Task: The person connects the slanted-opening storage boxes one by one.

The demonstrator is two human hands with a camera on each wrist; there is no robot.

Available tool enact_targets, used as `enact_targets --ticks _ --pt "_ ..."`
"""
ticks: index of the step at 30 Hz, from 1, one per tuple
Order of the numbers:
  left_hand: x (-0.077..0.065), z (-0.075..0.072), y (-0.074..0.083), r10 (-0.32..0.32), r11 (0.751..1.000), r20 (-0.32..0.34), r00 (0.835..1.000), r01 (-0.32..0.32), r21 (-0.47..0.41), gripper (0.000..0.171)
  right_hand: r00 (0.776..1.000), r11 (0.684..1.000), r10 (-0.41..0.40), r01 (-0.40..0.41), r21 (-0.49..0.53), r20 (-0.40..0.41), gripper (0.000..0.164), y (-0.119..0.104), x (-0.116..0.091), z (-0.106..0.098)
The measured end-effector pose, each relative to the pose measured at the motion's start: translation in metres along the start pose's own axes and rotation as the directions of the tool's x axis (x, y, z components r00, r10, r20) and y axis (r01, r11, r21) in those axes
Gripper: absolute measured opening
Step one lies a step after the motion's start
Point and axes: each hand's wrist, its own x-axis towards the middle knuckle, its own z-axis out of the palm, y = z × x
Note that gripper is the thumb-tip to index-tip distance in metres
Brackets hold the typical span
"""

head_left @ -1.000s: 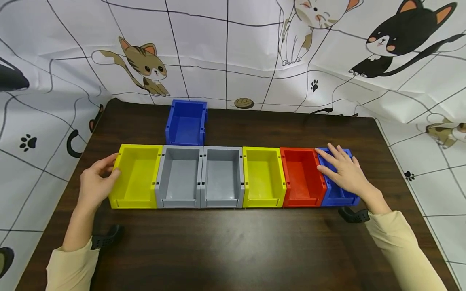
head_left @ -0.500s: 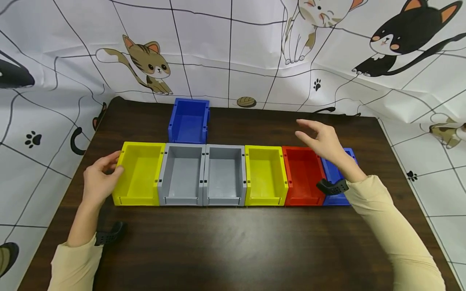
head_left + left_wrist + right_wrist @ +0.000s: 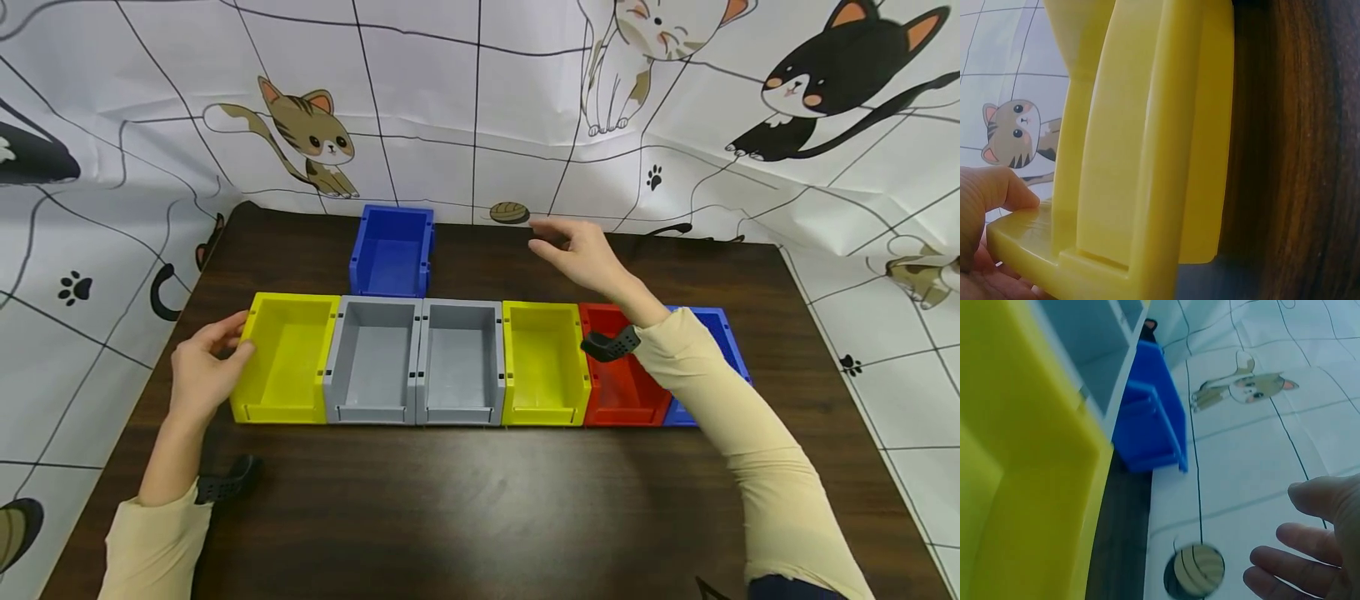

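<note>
A row of plastic storage bins runs across the table. My left hand (image 3: pixel 206 371) grips the side wall of the large yellow bin (image 3: pixel 288 358) at the left end; in the left wrist view the thumb (image 3: pixel 1019 190) lies on its edge and some fingers go out of sight behind the wall. My right hand (image 3: pixel 581 254) is in the air behind the row, fingers apart and holding nothing. The blue bin (image 3: pixel 392 250) standing behind the grey bins is to its left. In the right wrist view this blue bin (image 3: pixel 1147 425) is well apart from the fingers.
Rightward in the row come two grey bins (image 3: pixel 375 358), a smaller yellow bin (image 3: pixel 545 367), a red bin (image 3: pixel 626 387) and another blue bin (image 3: pixel 716 333), partly covered by the right sleeve. Cat-patterned sheeting (image 3: pixel 427 92) rises behind the dark table (image 3: pixel 450 500).
My right hand has left the right-hand blue bin, lifted, and moved left and back over the table. The left hand stays on the large yellow bin. The bins keep their arrangement.
</note>
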Motion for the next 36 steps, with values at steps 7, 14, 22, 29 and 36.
enact_targets --ticks 7,14,22,29,36 --pt "-0.014 -0.018 0.045 -0.064 0.998 0.030 0.997 0.064 0.004 0.038 0.999 0.999 -0.017 0.015 0.033 0.051 0.039 -0.013 0.029 0.027" --pt "-0.008 -0.015 0.018 -0.065 0.996 0.020 0.998 0.066 -0.067 0.039 0.996 0.997 -0.026 0.020 0.074 0.086 0.039 -0.025 0.049 0.048" --pt "0.004 -0.006 -0.032 -0.065 0.997 0.001 0.998 0.065 0.029 0.041 0.991 0.989 0.046 -0.063 0.136 0.126 0.037 -0.038 0.075 0.075" --pt "-0.003 -0.021 0.006 -0.097 0.990 0.020 0.995 0.099 -0.103 0.040 0.981 0.981 0.125 -0.145 0.126 0.149 0.037 -0.045 0.093 0.101" --pt "-0.002 -0.024 0.015 -0.094 0.991 0.041 0.995 0.098 -0.089 0.040 0.969 0.965 0.230 -0.240 0.109 0.090 0.039 -0.045 0.101 0.118"
